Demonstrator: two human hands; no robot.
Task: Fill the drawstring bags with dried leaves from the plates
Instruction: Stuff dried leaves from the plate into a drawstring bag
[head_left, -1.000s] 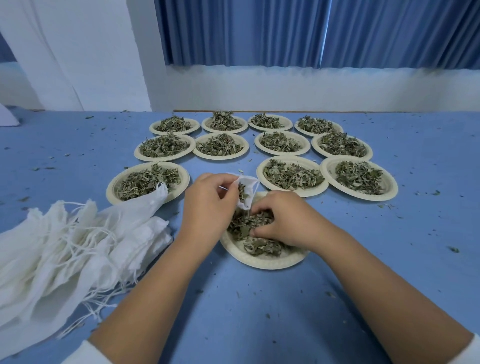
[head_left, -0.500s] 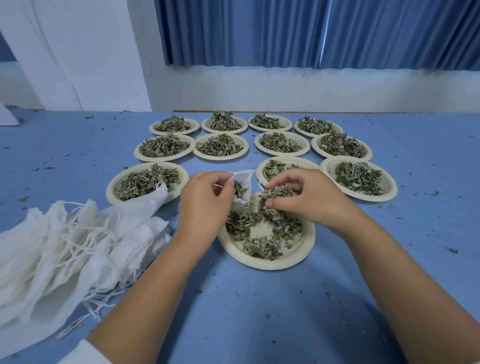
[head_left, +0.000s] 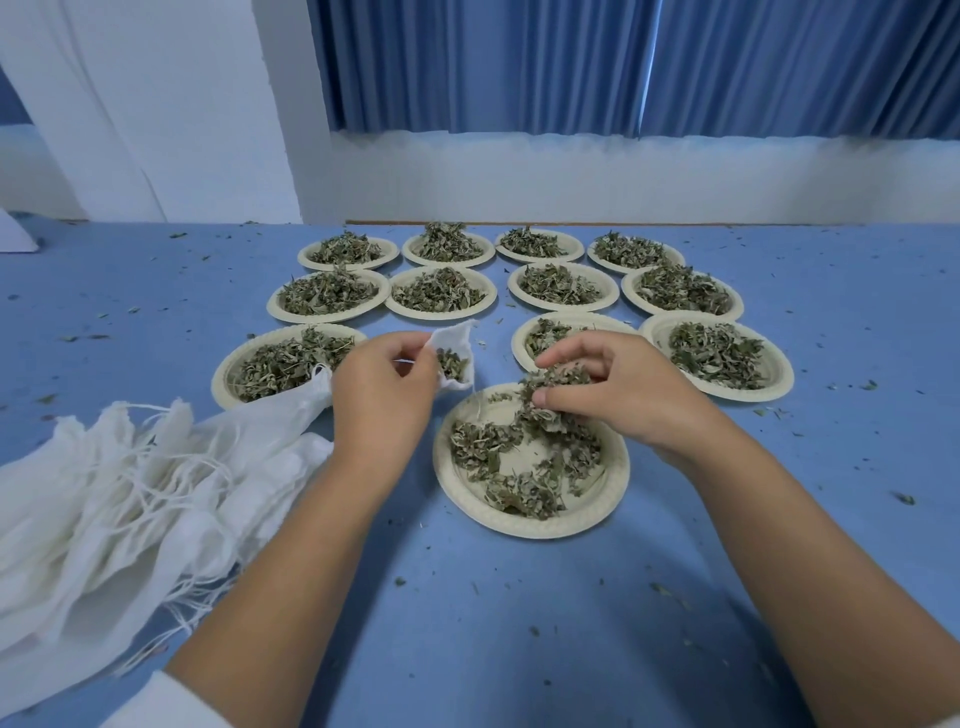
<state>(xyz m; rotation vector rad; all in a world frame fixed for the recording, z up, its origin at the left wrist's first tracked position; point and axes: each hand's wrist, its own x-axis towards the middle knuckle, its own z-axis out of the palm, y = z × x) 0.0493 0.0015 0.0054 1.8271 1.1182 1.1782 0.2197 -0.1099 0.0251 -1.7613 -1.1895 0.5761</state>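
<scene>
My left hand (head_left: 382, 395) holds a small white drawstring bag (head_left: 456, 345) with its mouth open toward the right; some dried leaves show inside. My right hand (head_left: 618, 392) pinches a clump of dried leaves (head_left: 553, 387) just above the nearest paper plate (head_left: 462, 499), a hand's width right of the bag. That plate holds a thin ring of leaves (head_left: 519, 457) with its middle bare.
Several more paper plates (head_left: 779, 374) heaped with dried leaves stand in rows behind, up to the wall. A pile of empty white drawstring bags (head_left: 119, 493) lies at the left, reaching onto one plate (head_left: 223, 379). Leaf crumbs are scattered over the blue table (head_left: 519, 623).
My right hand rose from the near plate with a clump of leaves and came up beside the bag. My left hand lifted the bag a little to the left.
</scene>
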